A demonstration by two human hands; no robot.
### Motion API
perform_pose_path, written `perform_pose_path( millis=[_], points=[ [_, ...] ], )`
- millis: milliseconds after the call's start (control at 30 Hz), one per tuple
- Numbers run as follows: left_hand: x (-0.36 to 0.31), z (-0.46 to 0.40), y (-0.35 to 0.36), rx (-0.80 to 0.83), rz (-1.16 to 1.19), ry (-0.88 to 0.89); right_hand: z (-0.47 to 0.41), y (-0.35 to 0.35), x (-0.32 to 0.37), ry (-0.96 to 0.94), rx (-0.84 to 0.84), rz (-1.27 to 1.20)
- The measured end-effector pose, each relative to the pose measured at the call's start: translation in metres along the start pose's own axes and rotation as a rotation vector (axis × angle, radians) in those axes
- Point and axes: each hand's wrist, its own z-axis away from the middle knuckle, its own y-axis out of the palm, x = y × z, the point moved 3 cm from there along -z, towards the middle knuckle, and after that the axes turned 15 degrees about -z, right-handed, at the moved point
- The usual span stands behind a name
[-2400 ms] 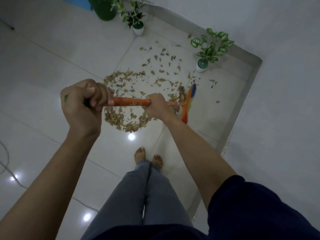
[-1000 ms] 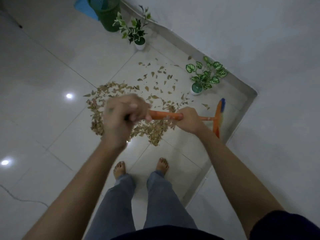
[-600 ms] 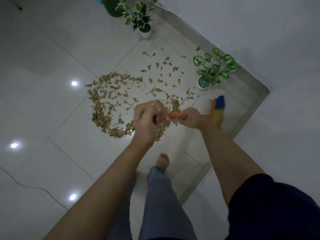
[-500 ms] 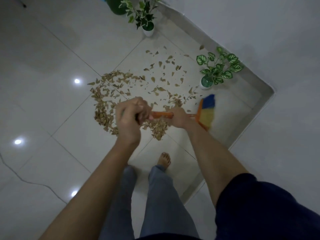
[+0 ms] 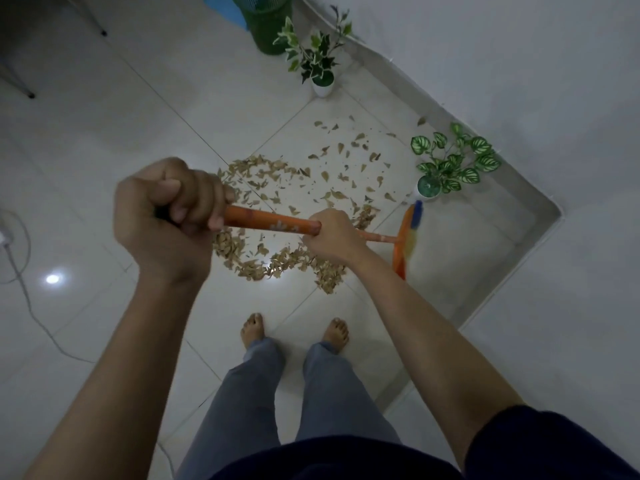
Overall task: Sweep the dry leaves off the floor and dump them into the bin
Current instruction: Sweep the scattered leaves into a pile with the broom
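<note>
Head view: a person stood barefoot on a white tiled floor (image 5: 104,140), looking down at both arms and a broom (image 5: 270,223).
Left hand: the left hand (image 5: 169,216) was clamped around the upper end of the orange broom handle, fingers curled tight over it, nearest the camera.
Right hand: the right hand (image 5: 332,240) gripped the same handle lower down, fingers wrapped round it, above the leaf pile.
Broom: the handle ran from the left hand down to the right; its orange head with blue and yellow bristles (image 5: 408,233) sat blurred near the floor, right of the pile and just below the nearer potted plant (image 5: 450,164).
Dry leaves: the dry leaves (image 5: 277,261) lay mostly in a rough ring-shaped heap in front of the feet (image 5: 252,329), partly hidden by the hands, with loose ones (image 5: 346,161) scattered beyond toward the wall.
Bin: a green mesh bin (image 5: 266,22) stood at the top of the frame, well apart from the pile, beside a blue object (image 5: 221,6) cut off by the edge.
Plants: a second potted plant (image 5: 318,60) in a white pot stood just beside the bin, along the grey skirting (image 5: 519,202).
Floor, left: a white cable (image 5: 24,292) trailed across the tiles, and two dark furniture legs (image 5: 20,84) showed at the upper left.
Clothing: grey trousers (image 5: 242,403) and a dark sleeve (image 5: 554,445) filled the lower frame.
</note>
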Motion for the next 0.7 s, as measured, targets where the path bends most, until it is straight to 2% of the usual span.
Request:
perform_pose_path(
  millis=[267,500,700],
  points=[
    [0.034,0.01,0.036,0.074,-0.006,0.03,-0.014,-0.014,-0.031,-0.002,0.073,0.069],
    [0.033,0.017,-0.006,-0.038,-0.074,0.027,-0.034,0.021,-0.009,-0.01,0.192,0.02],
    [0.017,0.014,-0.02,-0.118,-0.029,0.021,-0.036,0.015,0.012,-0.076,0.16,0.056]
  ],
)
